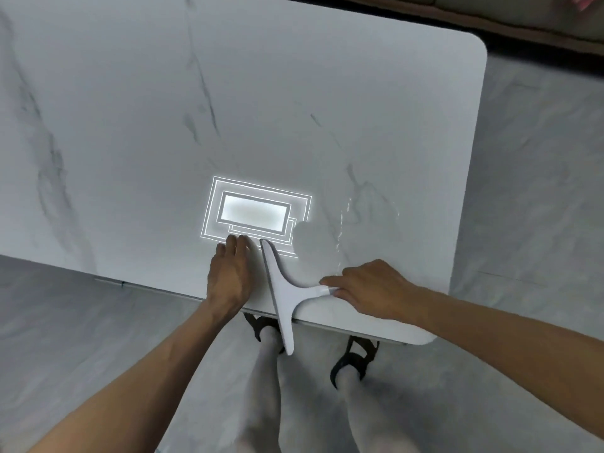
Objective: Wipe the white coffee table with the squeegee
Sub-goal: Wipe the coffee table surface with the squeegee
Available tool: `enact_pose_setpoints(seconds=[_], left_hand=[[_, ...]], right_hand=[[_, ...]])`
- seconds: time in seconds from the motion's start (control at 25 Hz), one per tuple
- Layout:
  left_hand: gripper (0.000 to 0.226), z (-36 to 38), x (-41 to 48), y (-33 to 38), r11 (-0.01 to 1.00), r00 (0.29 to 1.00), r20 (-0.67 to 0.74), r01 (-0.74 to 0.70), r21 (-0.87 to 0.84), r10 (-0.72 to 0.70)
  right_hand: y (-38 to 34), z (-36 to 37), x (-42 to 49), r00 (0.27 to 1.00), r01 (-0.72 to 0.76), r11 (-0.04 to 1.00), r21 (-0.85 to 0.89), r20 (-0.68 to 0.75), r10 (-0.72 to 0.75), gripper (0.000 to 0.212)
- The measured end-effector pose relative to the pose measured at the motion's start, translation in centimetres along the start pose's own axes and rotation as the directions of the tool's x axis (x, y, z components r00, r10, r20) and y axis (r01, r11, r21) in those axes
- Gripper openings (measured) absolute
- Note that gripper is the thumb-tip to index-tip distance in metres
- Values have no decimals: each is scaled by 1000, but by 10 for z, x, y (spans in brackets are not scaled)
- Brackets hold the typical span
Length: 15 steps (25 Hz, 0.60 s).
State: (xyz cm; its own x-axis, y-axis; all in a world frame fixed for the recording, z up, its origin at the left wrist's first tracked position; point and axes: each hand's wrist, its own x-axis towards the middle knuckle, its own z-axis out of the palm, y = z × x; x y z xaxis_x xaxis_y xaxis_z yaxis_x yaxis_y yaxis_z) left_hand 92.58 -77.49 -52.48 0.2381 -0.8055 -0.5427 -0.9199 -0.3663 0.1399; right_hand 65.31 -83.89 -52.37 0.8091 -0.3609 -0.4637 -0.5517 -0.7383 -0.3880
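White plastic T-shaped squeegee [284, 289] lies with its long blade on the near edge of the white marble-veined coffee table [130, 125]. The blade runs away from the person, and its near end hangs out past the table's edge above the legs. Its short handle points to the right, where the right hand [369, 289] has curled fingers wrapped around the handle's end. The left hand [228, 276] rests palm down on the tabletop just beside the blade's left side, fingers nearly straight and holding nothing.

Just right of the blade's far end, thin glinting streaks and beads of water [343, 223] lie on the surface, so that patch looks yet to be cleared. A bright rectangular reflection of a ceiling light [255, 214] sits just beyond the left hand. Whether the wide stretch of tabletop to the left and farther back is wet or dry cannot be told. By my reading the wiping is under way at the near right part, with the wet streaks and most of the top left to do.

Below the table edge stand feet in dark strapped sandals [354, 358] on a grey marbled floor [523, 191].
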Motion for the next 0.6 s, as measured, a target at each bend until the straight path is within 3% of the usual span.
enact_pose_setpoints(seconds=[0.2, 0.32, 0.44, 0.6], left_hand=[[66, 28, -22, 50, 998, 987, 148, 67, 11, -68], [60, 28, -16, 75, 981, 960, 238, 173, -92, -147], [49, 22, -12, 75, 932, 957, 160, 277, -234, -244], [40, 24, -22, 69, 911, 949, -19, 296, -288, -314]], right_hand=[[79, -23, -55, 999, -36, 993, -114, -17, 34, 38], [118, -41, -89, 993, -117, 982, -145, -18, 116, 36], [131, -46, -108, 993, -115, 976, -185, -39, 110, 34], [97, -28, -73, 997, 74, 991, -109, 8, -73, 34]])
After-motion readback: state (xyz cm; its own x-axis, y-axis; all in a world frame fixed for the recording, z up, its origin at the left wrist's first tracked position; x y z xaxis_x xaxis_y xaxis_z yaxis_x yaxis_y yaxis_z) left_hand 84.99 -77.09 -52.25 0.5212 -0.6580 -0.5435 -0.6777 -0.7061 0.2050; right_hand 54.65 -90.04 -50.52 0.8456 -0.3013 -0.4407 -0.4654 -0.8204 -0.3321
